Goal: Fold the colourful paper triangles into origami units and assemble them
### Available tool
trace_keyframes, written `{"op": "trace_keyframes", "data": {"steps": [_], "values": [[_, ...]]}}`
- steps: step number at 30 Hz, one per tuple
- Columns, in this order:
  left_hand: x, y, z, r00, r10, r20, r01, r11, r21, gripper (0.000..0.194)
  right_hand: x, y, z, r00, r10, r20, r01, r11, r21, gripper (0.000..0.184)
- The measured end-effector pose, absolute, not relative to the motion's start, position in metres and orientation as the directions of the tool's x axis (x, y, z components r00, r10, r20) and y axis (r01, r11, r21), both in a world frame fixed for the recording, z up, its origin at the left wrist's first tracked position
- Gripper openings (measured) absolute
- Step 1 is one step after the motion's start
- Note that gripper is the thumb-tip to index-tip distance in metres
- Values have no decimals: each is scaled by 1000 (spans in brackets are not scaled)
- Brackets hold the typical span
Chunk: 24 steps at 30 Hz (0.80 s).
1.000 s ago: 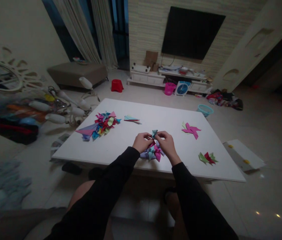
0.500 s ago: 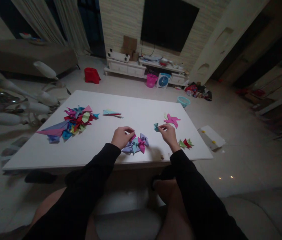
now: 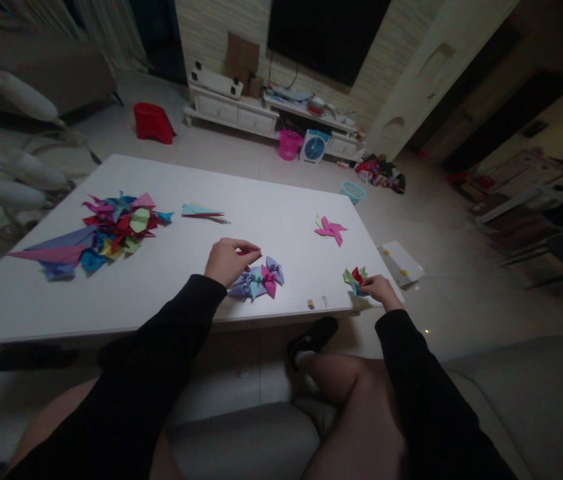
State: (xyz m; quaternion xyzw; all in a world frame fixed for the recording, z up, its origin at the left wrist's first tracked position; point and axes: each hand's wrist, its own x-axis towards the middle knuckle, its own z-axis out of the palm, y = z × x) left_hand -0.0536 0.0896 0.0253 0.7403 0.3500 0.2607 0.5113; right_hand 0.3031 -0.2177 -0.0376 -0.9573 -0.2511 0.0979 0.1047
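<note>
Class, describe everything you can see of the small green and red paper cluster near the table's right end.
The green and red cluster looks like creased, folded paper: pointed green parts spread around a red piece. It lies on the white table, near its right end. A blue folded piece sits at its near side, by the right hand's fingertips; whether they touch the cluster is unclear.

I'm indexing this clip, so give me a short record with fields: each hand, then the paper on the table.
left hand: appears to pinch a magenta paper piece, near purple, teal and pink folded papers
right hand: fingers at a blue paper piece, by green and red folded papers
table left: mixed-colour paper pile
table right, farther back: pink and pale-green folded papers
</note>
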Motion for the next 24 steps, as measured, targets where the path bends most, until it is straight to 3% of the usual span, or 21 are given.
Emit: {"op": "trace_keyframes", "data": {"steps": [8,16,19,22,24], "values": [[-57,89,27,632,775,-6,285,-225,932,22,301,-213,-50,905,421,-61,407,-899,-164,13],[-65,89,29,629,776,36,288,-276,917,17,280,-179,-21,913,399,87,408,-881,-239,24],[-64,86,29,660,749,64,276,-320,906,16,257,-149,-4,870,469,148,489,-791,-367,29],[-60,81,28,690,716,105,267,-387,883,15,217,-115,13,775,588,231,584,-527,-617,26],[-57,77,28,710,692,131,265,-436,860,14,183,-96,23,696,651,303,635,-361,-683,22]]}}
